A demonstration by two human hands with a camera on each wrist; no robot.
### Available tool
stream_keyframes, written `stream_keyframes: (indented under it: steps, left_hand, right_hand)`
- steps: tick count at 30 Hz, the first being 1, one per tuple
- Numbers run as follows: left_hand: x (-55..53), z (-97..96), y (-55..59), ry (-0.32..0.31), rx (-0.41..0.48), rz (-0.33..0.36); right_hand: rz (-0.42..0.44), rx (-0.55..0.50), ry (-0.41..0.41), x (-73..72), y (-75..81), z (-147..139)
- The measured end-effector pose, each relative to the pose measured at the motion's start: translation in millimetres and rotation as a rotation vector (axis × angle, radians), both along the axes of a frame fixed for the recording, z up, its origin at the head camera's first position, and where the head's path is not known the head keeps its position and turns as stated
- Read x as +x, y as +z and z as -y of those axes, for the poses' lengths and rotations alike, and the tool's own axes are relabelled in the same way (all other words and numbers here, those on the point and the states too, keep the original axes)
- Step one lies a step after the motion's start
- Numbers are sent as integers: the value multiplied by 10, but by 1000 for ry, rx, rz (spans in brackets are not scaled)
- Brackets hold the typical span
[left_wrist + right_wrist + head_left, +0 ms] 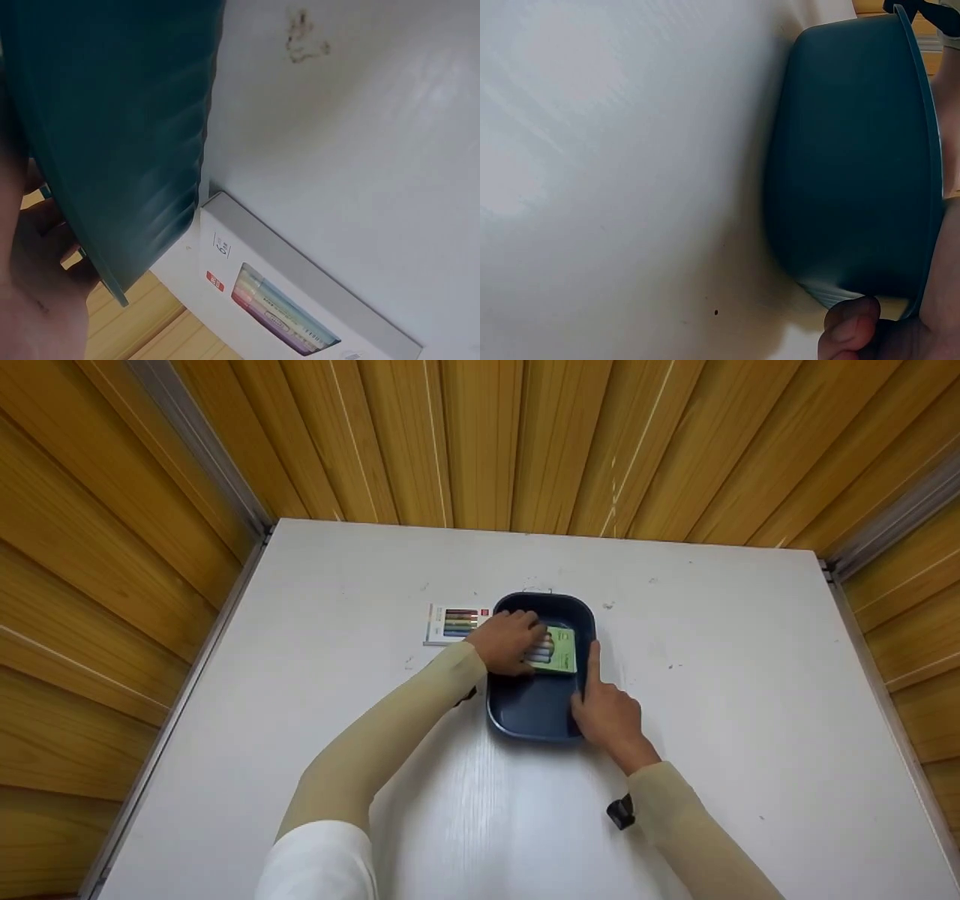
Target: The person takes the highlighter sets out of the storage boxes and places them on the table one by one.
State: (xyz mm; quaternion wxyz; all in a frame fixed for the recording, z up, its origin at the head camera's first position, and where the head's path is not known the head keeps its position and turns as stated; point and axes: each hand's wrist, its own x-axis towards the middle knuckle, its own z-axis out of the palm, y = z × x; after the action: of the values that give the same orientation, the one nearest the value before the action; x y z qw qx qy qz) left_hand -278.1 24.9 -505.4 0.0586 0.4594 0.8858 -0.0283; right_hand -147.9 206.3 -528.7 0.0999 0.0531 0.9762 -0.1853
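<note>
A dark blue rectangular plastic basin stands on the white table. Inside its far half is a green box with a window showing pale, marker-like sticks. My left hand reaches over the basin's left rim and grips this box, fingers toward its far edge and thumb at its near edge. On the basin's right side, my right hand holds the wall, thumb inside and index finger stretched along the rim. In the right wrist view, fingertips show against the outside of the basin.
A white box of coloured pens lies flat just left of the basin, its inner end close to the basin wall. The white table extends on both sides. Wood-patterned panels stand behind it and at the sides.
</note>
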Motion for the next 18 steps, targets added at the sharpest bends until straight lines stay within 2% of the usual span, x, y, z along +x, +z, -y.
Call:
stream_keyframes:
  steps: [18]
  left_hand:
    - [42,40,99,7,-14,-24]
  right_hand:
    - [18,-17,-6,-5,-2,-14]
